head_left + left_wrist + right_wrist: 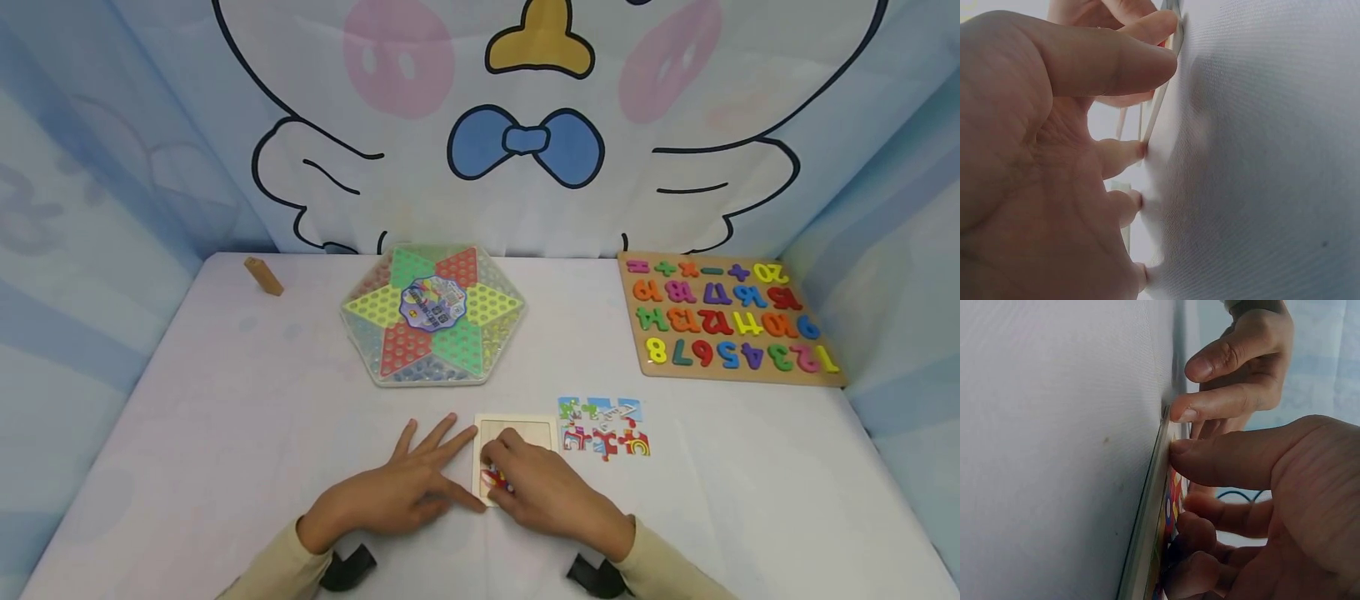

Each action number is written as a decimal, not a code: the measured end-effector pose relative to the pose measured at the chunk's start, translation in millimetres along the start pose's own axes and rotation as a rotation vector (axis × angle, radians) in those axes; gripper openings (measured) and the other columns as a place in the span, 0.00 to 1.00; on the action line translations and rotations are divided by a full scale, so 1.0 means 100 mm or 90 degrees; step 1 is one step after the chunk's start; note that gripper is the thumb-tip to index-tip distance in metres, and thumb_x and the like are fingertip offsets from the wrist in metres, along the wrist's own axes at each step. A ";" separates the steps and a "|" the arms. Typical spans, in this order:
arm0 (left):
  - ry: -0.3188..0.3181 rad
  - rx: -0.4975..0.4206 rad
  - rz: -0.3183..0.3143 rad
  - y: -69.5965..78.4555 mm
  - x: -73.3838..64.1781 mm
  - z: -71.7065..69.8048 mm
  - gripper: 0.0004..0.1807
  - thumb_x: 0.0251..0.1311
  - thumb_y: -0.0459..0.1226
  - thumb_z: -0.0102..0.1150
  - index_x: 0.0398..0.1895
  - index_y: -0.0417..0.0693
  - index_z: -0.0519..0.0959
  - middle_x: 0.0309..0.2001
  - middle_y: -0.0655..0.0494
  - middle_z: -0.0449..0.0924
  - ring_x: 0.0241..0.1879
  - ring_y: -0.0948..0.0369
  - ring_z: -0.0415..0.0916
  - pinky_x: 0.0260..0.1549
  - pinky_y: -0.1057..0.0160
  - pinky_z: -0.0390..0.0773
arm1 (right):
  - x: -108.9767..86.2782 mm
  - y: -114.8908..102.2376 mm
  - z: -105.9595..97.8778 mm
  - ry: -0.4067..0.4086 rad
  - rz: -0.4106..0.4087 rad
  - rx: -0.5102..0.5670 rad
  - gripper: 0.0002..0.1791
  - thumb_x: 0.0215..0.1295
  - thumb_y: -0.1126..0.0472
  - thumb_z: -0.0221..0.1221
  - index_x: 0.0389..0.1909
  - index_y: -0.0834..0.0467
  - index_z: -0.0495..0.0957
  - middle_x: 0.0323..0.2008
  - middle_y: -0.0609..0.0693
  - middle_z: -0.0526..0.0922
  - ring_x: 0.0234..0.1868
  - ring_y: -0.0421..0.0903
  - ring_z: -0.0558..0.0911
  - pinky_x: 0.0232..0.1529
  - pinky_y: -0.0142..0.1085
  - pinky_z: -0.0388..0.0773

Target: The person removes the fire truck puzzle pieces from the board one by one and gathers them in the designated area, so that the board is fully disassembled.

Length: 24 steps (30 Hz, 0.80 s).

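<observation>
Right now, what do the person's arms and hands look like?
Both the left hand and right hand are bare, with no gloves. The left sleeve and right sleeve are plain beige and reach the wrists. There's a blocky left black piece by one wrist and a right black piece by the other. No cables show.

Cream tray (517,419), red-and-blue puzzle pieces (604,442)
</observation>
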<state>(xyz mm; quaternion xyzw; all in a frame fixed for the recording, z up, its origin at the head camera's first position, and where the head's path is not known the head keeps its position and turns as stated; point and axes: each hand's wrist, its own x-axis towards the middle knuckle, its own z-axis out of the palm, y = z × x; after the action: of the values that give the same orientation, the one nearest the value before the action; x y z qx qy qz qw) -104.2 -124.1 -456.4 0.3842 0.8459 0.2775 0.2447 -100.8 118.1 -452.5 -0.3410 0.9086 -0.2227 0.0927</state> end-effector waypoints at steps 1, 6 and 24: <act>0.002 -0.001 0.000 0.00 0.00 0.00 0.22 0.67 0.32 0.60 0.56 0.71 0.86 0.82 0.47 0.43 0.80 0.43 0.27 0.66 0.23 0.30 | 0.00 0.00 0.00 0.000 0.004 0.003 0.20 0.59 0.63 0.71 0.50 0.61 0.77 0.37 0.46 0.71 0.27 0.38 0.68 0.28 0.31 0.69; 0.009 0.000 0.004 0.01 0.00 0.00 0.23 0.67 0.31 0.60 0.56 0.71 0.86 0.82 0.46 0.45 0.80 0.40 0.29 0.65 0.22 0.32 | -0.01 -0.02 0.00 0.002 0.016 0.020 0.21 0.59 0.65 0.71 0.51 0.62 0.76 0.37 0.46 0.72 0.28 0.38 0.69 0.29 0.31 0.69; 0.001 -0.005 -0.003 0.02 0.01 0.00 0.22 0.68 0.32 0.59 0.56 0.70 0.86 0.83 0.48 0.44 0.80 0.43 0.27 0.66 0.23 0.30 | 0.01 -0.02 0.03 0.014 0.034 0.089 0.17 0.60 0.66 0.71 0.44 0.56 0.74 0.33 0.42 0.71 0.29 0.37 0.69 0.29 0.31 0.68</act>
<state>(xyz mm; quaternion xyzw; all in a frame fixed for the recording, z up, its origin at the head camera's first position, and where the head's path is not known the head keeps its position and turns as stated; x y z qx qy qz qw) -103.8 -122.8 -455.1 0.3808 0.8459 0.2804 0.2466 -99.4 115.8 -454.1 -0.3067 0.9005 -0.2872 0.1122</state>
